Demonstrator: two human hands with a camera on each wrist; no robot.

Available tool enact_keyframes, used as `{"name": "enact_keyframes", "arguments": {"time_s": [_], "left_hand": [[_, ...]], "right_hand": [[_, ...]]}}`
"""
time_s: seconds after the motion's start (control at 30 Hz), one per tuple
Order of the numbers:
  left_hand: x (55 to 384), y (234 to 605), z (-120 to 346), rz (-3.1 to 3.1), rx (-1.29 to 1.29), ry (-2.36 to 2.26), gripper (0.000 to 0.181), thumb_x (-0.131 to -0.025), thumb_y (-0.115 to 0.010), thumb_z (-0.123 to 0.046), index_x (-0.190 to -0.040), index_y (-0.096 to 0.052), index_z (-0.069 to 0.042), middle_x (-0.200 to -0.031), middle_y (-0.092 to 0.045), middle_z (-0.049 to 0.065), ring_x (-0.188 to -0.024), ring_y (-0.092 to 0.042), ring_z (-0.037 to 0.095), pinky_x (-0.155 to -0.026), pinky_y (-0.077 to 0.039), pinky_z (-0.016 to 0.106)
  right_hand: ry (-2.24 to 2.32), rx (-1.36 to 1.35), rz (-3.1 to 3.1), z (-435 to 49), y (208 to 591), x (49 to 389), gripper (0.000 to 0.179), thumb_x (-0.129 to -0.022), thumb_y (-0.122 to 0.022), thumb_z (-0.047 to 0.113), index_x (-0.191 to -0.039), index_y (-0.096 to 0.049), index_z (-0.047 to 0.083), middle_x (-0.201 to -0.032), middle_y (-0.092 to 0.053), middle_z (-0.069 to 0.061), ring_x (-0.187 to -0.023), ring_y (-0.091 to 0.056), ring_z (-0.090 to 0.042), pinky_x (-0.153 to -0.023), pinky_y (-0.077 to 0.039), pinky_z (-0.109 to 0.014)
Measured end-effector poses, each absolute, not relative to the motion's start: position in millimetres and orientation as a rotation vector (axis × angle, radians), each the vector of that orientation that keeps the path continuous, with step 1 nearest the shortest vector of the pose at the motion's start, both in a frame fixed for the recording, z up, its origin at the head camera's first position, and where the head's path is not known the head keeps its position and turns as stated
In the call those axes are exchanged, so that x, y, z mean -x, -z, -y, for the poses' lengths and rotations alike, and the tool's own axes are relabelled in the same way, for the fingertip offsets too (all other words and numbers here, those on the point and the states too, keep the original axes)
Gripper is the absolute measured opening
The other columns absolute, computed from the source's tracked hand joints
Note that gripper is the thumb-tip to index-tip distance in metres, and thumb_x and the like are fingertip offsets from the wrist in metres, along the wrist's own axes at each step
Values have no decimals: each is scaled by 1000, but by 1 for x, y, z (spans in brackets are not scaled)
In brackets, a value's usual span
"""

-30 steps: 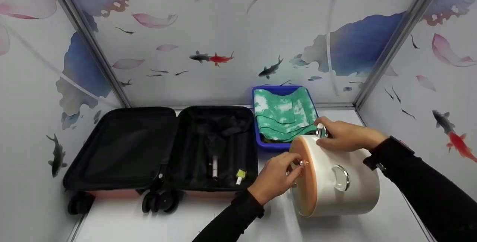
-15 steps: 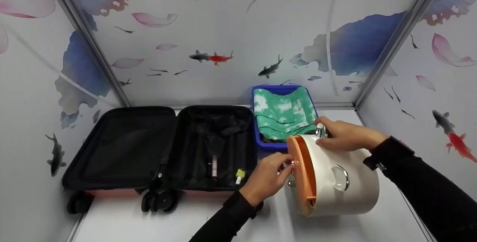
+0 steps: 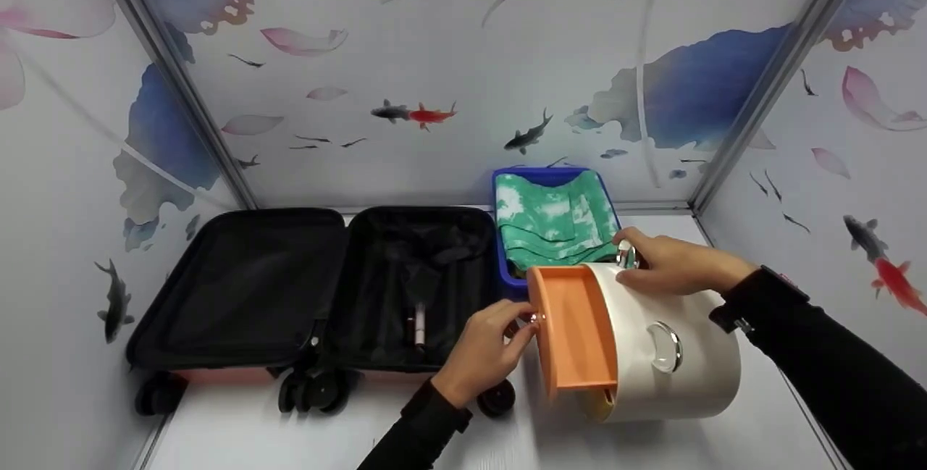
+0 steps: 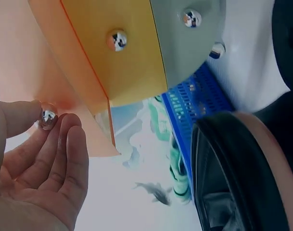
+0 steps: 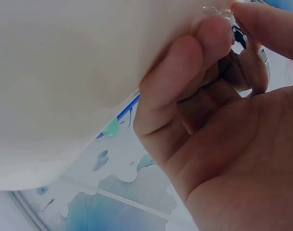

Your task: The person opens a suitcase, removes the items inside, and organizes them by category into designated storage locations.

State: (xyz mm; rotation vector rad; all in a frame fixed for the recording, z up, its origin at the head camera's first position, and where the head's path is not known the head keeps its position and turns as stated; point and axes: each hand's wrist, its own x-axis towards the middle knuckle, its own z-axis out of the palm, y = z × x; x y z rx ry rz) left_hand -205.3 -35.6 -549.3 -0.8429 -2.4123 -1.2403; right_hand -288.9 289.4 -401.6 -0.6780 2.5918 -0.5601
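Note:
A white rounded storage box (image 3: 695,354) stands at the right of the head view, with an orange drawer (image 3: 576,325) pulled well out of its left side. My left hand (image 3: 481,347) pinches the drawer's silver knob (image 4: 48,117) between thumb and fingers. No items show in the visible part of the drawer. In the left wrist view a yellow drawer front (image 4: 136,57) and a grey-green drawer front (image 4: 189,53) sit flush beside it. My right hand (image 3: 673,263) grips a shiny handle (image 3: 626,254) on the box's upper side; its curled fingers (image 5: 172,67) press near the white shell.
A black-lined suitcase (image 3: 239,289) lies spread open on the left, with a pinkish slim tube (image 3: 419,325) in its right half. Behind the box, a blue basket (image 3: 510,280) holds folded green-and-white cloth (image 3: 554,216). Printed wall panels (image 3: 463,57) enclose the white table (image 3: 290,441).
The orange drawer has slid out leftward from the box as my left hand drew its knob. My right hand keeps its hold. A yellow-green item in the suitcase is now out of sight.

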Motion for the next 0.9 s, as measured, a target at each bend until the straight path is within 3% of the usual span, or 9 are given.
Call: {"name": "enact_keyframes", "arguments": {"time_s": [0.23,0.5,0.67,0.9], "left_hand": [[205,554,40,2413,833,1252,20,-111,-70,-25,-129,-76,-19,-111,-77,-3,-90,-69,3,-75,-62,26],[211,549,56,2481,804,1210,30,-115,-62,-36,-130,-77,-16,-111,-77,-3,-89,-67,4,-79,-57,19],[232,540,82,2669,706,1063,33,-114,-63,-36,-132,-77,-12,-113,-79,1,-98,-73,14,-89,-62,34],[276,548,128,3090,593,738,41,-111,-67,-30,-139,-72,0,-135,-74,23,-126,-72,41,-110,-57,55]], "right_hand": [[559,663,-2586,-290,403,290,52,-107,-71,34,-148,-45,14,-77,-50,2,-69,-55,-16,-65,-47,-33],[543,670,-2589,-290,404,291,51,-107,-71,33,-147,-46,14,-79,-52,1,-72,-55,-17,-67,-47,-33],[545,666,-2590,-288,404,291,53,-107,-71,34,-149,-46,14,-81,-54,-1,-74,-56,-17,-69,-48,-34],[540,685,-2603,-288,404,289,52,-107,-71,32,-149,-46,13,-83,-57,-2,-76,-57,-17,-71,-48,-34]]}}
